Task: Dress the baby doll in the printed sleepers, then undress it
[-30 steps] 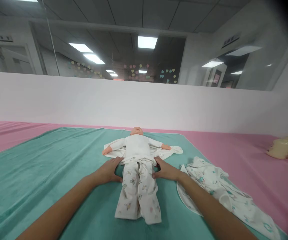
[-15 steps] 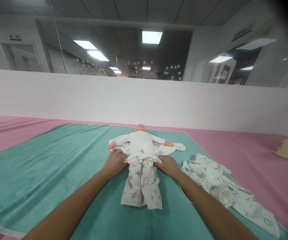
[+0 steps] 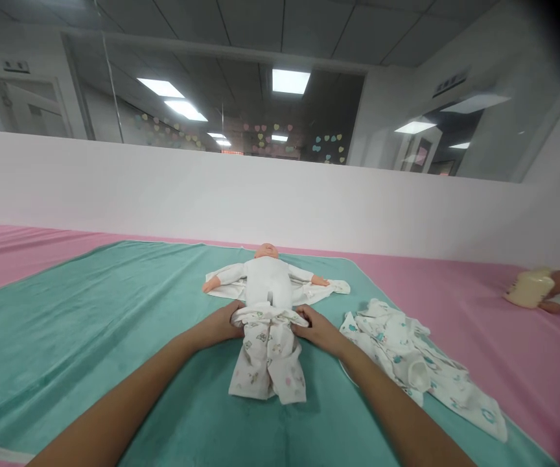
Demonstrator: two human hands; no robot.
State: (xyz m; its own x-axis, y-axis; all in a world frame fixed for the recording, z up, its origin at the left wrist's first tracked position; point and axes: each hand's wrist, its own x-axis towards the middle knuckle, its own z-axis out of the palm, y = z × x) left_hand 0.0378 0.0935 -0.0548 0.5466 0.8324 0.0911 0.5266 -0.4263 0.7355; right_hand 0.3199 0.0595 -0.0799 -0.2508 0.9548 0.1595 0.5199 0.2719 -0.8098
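A baby doll (image 3: pixel 268 279) lies on its back with its head at the far side and its arms spread, a white cloth beneath them. White printed baby pants (image 3: pixel 266 360) cover its legs, the waistband bunched at the hips. My left hand (image 3: pixel 222 323) grips the waistband's left side, fingers closed on the fabric. On the opposite side, my right hand (image 3: pixel 315 327) pinches the waistband between thumb and fingers. The doll's feet are hidden inside the pants or absent from sight.
Crumpled white printed baby clothes (image 3: pixel 406 353) lie right of my right forearm. A green blanket (image 3: pixel 115 337) covers the pink surface (image 3: pixel 465 292). At the far right sits a pale yellow object (image 3: pixel 530 288) beside another doll-like shape. A white wall (image 3: pixel 260 194) runs behind.
The view has shifted slightly. Both hands stay on the waistband; my right fingers now bend more around its edge, and the waistband looks slightly more bunched.
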